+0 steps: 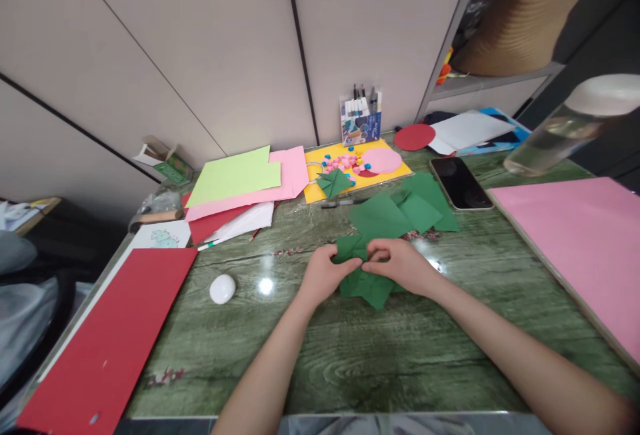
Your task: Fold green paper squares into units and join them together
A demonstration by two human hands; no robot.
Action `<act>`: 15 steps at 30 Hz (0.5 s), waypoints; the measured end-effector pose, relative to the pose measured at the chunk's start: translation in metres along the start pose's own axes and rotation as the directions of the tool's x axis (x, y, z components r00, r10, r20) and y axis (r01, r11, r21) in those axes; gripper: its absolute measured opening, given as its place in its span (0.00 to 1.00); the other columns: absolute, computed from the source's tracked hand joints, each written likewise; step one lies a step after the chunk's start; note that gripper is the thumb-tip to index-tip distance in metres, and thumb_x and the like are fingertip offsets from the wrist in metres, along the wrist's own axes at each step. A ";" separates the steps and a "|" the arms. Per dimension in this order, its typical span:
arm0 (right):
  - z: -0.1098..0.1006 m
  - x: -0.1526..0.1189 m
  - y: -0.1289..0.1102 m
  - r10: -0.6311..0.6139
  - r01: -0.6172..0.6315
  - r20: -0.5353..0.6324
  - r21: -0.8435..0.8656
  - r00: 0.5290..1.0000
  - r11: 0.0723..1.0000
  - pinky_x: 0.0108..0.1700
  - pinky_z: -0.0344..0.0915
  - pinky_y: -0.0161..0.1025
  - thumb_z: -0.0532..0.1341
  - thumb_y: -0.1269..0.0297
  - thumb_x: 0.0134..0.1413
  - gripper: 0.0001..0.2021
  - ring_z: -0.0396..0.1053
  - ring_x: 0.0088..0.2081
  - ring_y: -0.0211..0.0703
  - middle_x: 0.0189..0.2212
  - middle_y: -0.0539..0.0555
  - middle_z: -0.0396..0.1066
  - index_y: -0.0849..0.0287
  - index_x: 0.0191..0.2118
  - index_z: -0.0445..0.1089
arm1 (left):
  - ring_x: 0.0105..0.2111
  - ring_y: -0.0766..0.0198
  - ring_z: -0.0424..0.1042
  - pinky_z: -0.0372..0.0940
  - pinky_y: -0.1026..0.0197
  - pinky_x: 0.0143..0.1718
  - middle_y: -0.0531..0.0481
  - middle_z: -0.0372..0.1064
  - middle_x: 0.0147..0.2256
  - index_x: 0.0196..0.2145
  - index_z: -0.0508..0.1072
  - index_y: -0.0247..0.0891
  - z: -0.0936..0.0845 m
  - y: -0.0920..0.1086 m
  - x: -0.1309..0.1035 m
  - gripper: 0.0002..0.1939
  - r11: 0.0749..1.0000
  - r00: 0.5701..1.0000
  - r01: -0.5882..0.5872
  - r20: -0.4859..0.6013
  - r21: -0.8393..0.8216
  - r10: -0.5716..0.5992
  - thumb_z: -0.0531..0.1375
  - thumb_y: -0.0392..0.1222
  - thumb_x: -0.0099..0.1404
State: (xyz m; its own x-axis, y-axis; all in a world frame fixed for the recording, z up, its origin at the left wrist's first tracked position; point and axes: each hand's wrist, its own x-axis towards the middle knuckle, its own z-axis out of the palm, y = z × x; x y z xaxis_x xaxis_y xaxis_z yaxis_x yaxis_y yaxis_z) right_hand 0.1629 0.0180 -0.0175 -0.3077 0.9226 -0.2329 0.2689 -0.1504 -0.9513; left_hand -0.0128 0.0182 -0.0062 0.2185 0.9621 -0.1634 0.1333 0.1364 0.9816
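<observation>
Both hands pinch one small piece of green paper above the middle of the table. My left hand grips its left side, thumb pointing inward. From the right, my right hand holds the other side, with thumb and fingertips pressed together. The two thumbs nearly meet. Under the hands lie folded green paper pieces with pointed corners. Flat green sheets overlap just beyond my right hand. A folded green paper shape rests farther back, on the edge of a yellow sheet.
Pink and blue pompoms sit on the yellow sheet. A phone, a clear bottle and a large pink board are to the right. On the left are a red sheet, a white round object and light green paper.
</observation>
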 end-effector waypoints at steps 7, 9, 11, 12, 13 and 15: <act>-0.006 0.000 -0.006 -0.018 0.017 -0.046 -0.031 0.999 0.999 0.32 0.62 0.37 0.64 0.63 0.40 0.17 0.70 0.29 0.44 0.25 0.49 0.74 0.55 0.40 0.65 | 0.32 0.55 0.72 0.65 0.57 0.36 0.44 0.76 0.35 0.33 0.78 0.36 0.004 -0.011 0.003 0.13 0.997 0.998 0.011 -0.060 -0.075 -0.015 0.64 0.42 0.49; -0.008 0.001 -0.004 -0.028 0.028 -0.011 -0.024 1.000 0.999 0.33 0.62 0.37 0.64 0.64 0.40 0.18 0.70 0.31 0.44 0.27 0.49 0.74 0.55 0.42 0.65 | 0.33 0.55 0.72 0.65 0.57 0.36 0.44 0.76 0.35 0.34 0.78 0.36 0.004 -0.012 0.003 0.13 0.997 0.998 0.018 -0.051 -0.078 -0.022 0.63 0.42 0.50; -0.008 0.002 -0.002 -0.033 0.033 -0.001 -0.035 0.999 0.999 0.33 0.63 0.37 0.64 0.65 0.40 0.19 0.70 0.32 0.44 0.27 0.49 0.73 0.55 0.42 0.65 | 0.32 0.55 0.72 0.65 0.57 0.36 0.44 0.76 0.34 0.33 0.78 0.36 0.004 -0.012 0.004 0.12 0.997 0.999 0.031 -0.034 -0.075 -0.033 0.64 0.42 0.50; -0.008 0.002 0.000 -0.035 0.034 -0.003 -0.041 0.999 0.999 0.33 0.63 0.37 0.64 0.66 0.39 0.19 0.70 0.32 0.44 0.27 0.49 0.72 0.55 0.42 0.65 | 0.32 0.55 0.72 0.65 0.57 0.35 0.45 0.76 0.34 0.33 0.78 0.36 0.004 -0.012 0.004 0.12 0.996 0.999 0.035 -0.026 -0.076 -0.037 0.64 0.42 0.49; -0.007 0.003 0.001 -0.036 0.036 -0.005 -0.043 0.999 0.998 0.33 0.63 0.36 0.64 0.67 0.39 0.19 0.70 0.32 0.43 0.27 0.48 0.72 0.55 0.42 0.65 | 0.32 0.55 0.72 0.65 0.58 0.35 0.45 0.76 0.33 0.33 0.78 0.37 0.004 -0.012 0.004 0.12 0.996 0.999 0.036 -0.018 -0.080 -0.037 0.64 0.41 0.49; -0.006 0.003 0.004 -0.042 0.041 -0.010 -0.038 0.999 0.998 0.32 0.63 0.36 0.64 0.68 0.38 0.18 0.70 0.31 0.43 0.26 0.48 0.71 0.55 0.41 0.65 | 0.32 0.55 0.72 0.64 0.58 0.36 0.46 0.76 0.33 0.32 0.78 0.37 0.004 -0.013 0.003 0.11 0.995 0.999 0.037 0.003 -0.091 -0.037 0.64 0.41 0.49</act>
State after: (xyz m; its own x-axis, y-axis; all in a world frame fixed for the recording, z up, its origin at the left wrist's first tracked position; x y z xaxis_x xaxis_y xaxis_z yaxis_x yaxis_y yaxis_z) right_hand 0.1689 0.0224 -0.0210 -0.3091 0.9317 -0.1908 0.2903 -0.0986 -0.9518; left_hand -0.0100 0.0187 -0.0197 0.2157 0.9557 -0.2002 0.0527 0.1934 0.9797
